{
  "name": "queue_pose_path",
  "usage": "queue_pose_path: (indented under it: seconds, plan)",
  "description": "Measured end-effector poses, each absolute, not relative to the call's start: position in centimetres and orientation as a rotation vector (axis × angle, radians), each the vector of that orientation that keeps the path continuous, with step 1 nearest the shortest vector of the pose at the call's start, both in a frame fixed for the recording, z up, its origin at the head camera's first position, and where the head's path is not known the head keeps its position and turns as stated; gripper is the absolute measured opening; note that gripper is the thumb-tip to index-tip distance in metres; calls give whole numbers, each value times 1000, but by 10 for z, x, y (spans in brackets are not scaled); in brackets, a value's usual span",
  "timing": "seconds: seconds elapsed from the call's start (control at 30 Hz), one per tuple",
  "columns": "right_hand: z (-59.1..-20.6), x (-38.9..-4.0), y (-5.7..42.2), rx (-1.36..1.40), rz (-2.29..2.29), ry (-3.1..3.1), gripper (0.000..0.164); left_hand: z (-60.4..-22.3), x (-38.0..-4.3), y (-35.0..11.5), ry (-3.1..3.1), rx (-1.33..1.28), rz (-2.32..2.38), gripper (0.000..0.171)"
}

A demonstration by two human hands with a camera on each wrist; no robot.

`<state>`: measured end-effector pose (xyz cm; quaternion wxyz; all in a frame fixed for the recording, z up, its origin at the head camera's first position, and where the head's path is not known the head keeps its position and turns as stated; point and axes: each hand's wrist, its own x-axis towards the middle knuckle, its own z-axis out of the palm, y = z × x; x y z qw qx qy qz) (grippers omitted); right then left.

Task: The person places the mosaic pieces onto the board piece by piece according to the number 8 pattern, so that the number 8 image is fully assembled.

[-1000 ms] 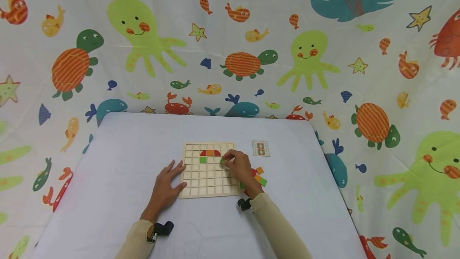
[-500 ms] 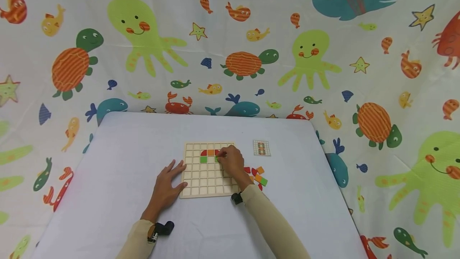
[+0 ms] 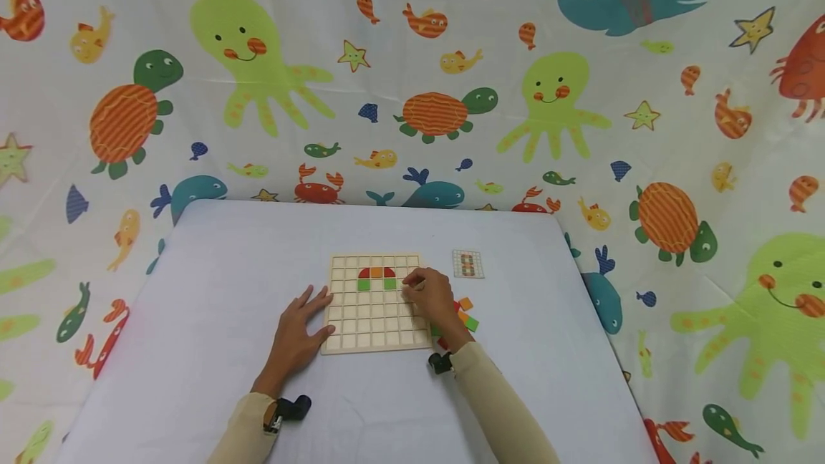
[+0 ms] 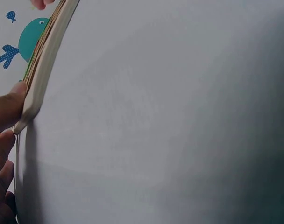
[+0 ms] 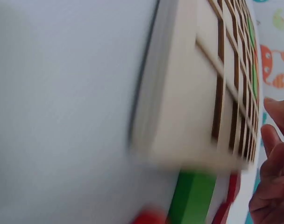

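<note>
A wooden grid board [image 3: 361, 342] lies on the white table. In its upper rows sit an orange square tile [image 3: 377, 273] between two rounded red tiles [image 3: 364, 273], with a green square tile [image 3: 364, 285] and a second green tile [image 3: 389, 283] below the red ones. My left hand [image 3: 298, 335] touches the board's left edge with fingers spread. Over the board's right side is my right hand [image 3: 433, 299], beside the second green tile. Its thumb and bent fingers [image 5: 276, 158] stand apart in the right wrist view, with nothing between them.
Loose red, orange and green pieces [image 3: 473, 324] lie right of the board, partly hidden by the right hand. A small pattern card [image 3: 468, 264] lies at the back right. Behind the table [image 3: 219, 271] hangs a sea-animal curtain [image 3: 387, 34].
My right hand moved left with a green tile, set it under the right red tile, let go and drew back to the right. My left hand stayed at the board's edge.
</note>
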<state>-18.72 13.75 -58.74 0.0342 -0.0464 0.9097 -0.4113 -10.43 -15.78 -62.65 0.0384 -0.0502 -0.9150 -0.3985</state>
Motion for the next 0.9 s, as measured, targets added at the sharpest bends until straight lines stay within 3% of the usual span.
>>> queue_pose_path:
  seconds: [0.37, 0.63, 0.9]
  plan:
    - [-583, -184, 181, 82, -1157, 2862, 23, -627, -104, -158, -2808, -166, -1202, 65]
    - [-585, -187, 184, 21, -1007, 2830, 15, -627, -104, -159, -2813, -161, -1221, 65]
    - [-582, -188, 183, -14, -977, 2850, 18, -626, -104, -159, -2805, -174, -1210, 64]
